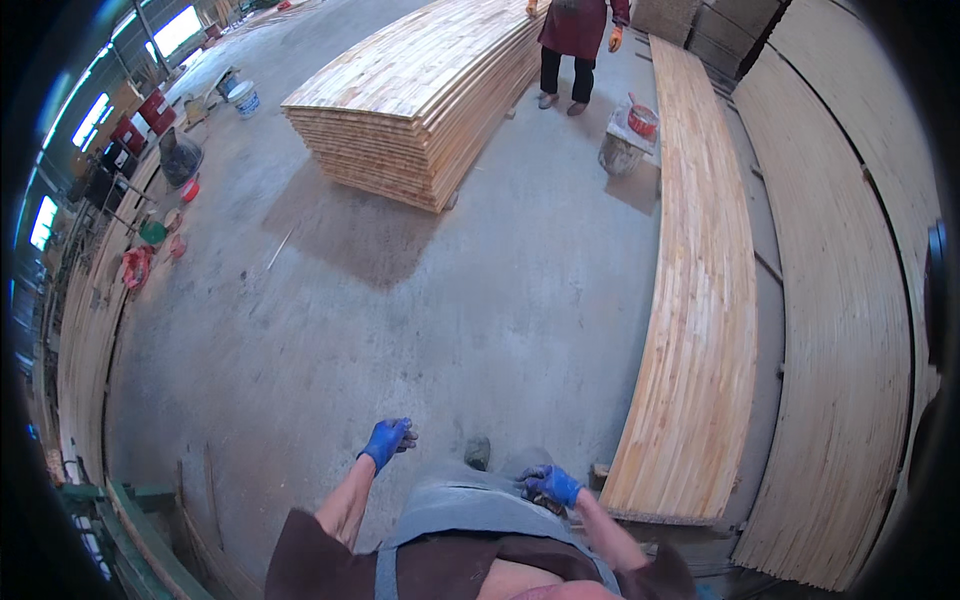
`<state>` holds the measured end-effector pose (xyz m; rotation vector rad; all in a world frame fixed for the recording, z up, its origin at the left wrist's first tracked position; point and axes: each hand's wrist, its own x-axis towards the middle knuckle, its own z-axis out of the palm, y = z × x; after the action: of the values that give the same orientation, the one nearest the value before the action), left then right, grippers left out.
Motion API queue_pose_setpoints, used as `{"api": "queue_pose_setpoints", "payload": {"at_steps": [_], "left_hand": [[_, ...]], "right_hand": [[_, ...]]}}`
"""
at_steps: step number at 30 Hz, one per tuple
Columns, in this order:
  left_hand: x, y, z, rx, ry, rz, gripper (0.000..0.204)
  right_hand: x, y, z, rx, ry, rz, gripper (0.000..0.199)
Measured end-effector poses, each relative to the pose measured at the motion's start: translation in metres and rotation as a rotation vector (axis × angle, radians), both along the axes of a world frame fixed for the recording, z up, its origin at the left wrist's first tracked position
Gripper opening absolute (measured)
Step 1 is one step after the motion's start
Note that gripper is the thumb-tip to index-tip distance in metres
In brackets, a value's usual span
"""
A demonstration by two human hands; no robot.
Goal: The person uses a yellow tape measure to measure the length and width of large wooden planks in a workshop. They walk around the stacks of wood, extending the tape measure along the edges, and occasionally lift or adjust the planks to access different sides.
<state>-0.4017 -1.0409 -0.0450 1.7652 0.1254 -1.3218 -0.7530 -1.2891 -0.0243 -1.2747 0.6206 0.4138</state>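
Note:
A blue glove with darkened fingertips covers my left hand (388, 441), held out over the grey floor. Its fingers are loosely bent and apart, with nothing seen in them. My right hand (550, 485), also in a blue glove, hangs by the front of my grey apron (460, 510). The fingers there are loosely bent and slightly apart, and no held object shows. Nearest to my right hand is the near end of a long, low stack of light wooden panels (695, 330), a little to its right and apart from it.
Ahead stands a higher stack of wooden panels (430, 150), with a person (575, 35) in a dark red apron and orange gloves beside it. A red pot (642, 121) sits on a small stand. Taller panel piles (830, 330) line the right; green metal framing (150, 540) is at lower left.

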Motion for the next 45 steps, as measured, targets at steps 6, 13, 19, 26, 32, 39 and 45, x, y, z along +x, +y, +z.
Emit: {"api": "queue_pose_setpoints", "payload": {"at_steps": [6,13,19,26,32,39,45], "left_hand": [[0.101,-0.025,0.005,-0.085,-0.080,0.140,0.041],[0.254,0.052,-0.005,0.136,-0.015,0.683,0.041],[0.297,0.063,-0.022,0.151,0.243,0.823,0.037],[0.460,0.013,-0.059,0.093,0.217,0.720,0.033],[0.728,-0.022,-0.038,0.059,0.034,0.636,0.030],[0.949,-0.169,0.092,0.000,-0.293,0.357,0.034],[1.039,-0.215,0.122,0.040,-0.266,0.240,0.033]], "right_hand": [[0.099,-0.170,-0.074,-0.035,-0.032,-0.003,0.031],[0.132,-0.397,-0.051,0.103,0.249,-1.189,0.041],[0.378,-0.406,-0.048,-0.438,0.220,0.104,0.033],[0.701,-0.334,0.015,-0.323,0.110,0.042,0.029],[0.819,-0.339,0.036,-0.291,0.090,-0.320,0.028],[0.953,-0.386,0.075,-0.082,0.000,-0.659,0.039],[1.048,-0.445,0.017,-0.244,-0.082,-0.822,0.033]]}}
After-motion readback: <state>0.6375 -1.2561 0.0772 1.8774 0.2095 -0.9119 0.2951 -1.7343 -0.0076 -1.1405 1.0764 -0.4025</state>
